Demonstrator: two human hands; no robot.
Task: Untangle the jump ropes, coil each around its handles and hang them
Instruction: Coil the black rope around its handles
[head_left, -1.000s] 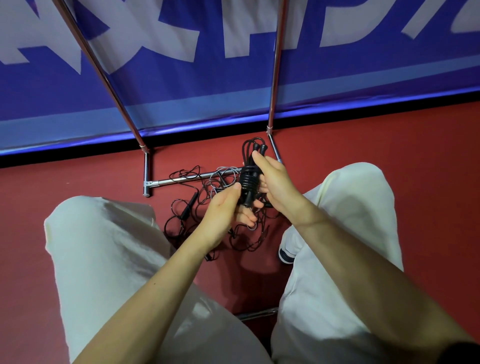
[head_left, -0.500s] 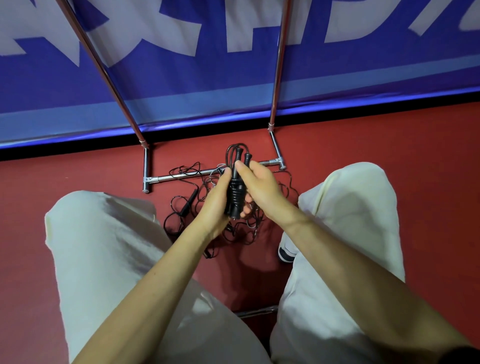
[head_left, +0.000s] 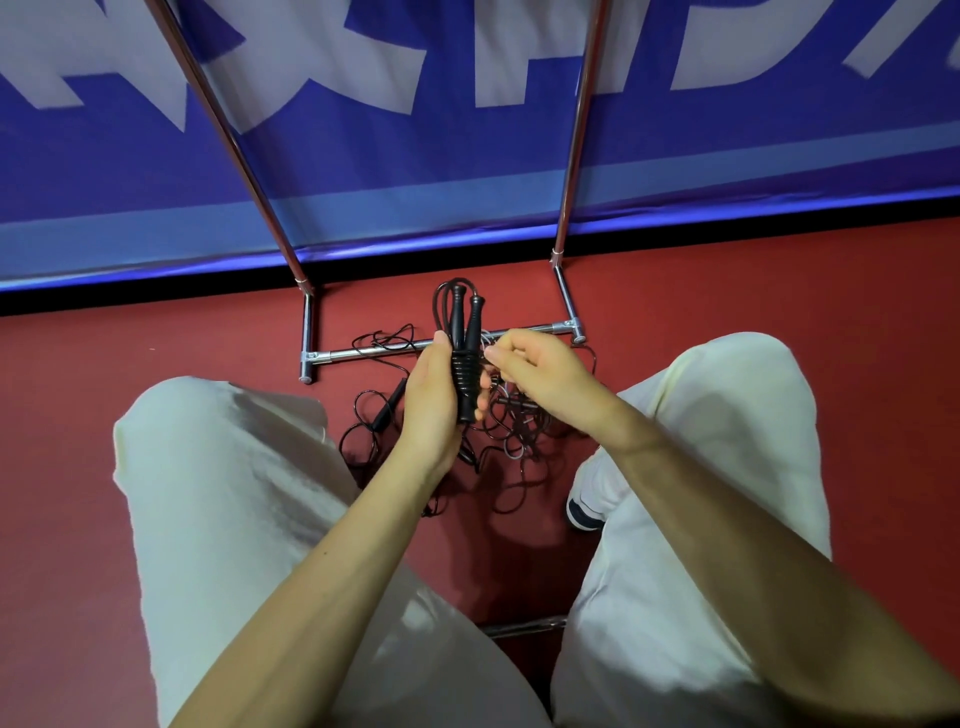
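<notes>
My left hand (head_left: 434, 400) grips a black jump rope bundle (head_left: 464, 358): two handles side by side, pointing up, with rope coiled tightly round their middle and a loop above their tips. My right hand (head_left: 540, 371) is just right of the bundle, fingers curled, pinching a thin strand of the rope near the coil. Below both hands a tangle of black jump ropes (head_left: 511, 434) lies on the red floor, with a loose black handle (head_left: 387, 410) at its left.
A chrome rack frame (head_left: 374, 352) stands on the floor behind the tangle, its two uprights rising in front of a blue and white banner (head_left: 467, 156). My knees in pale trousers flank the pile, and a white shoe (head_left: 587, 506) sits at right.
The bundle has turned upright and risen a little in my left hand. My right hand has come off the handles and moved right, now pinching a strand.
</notes>
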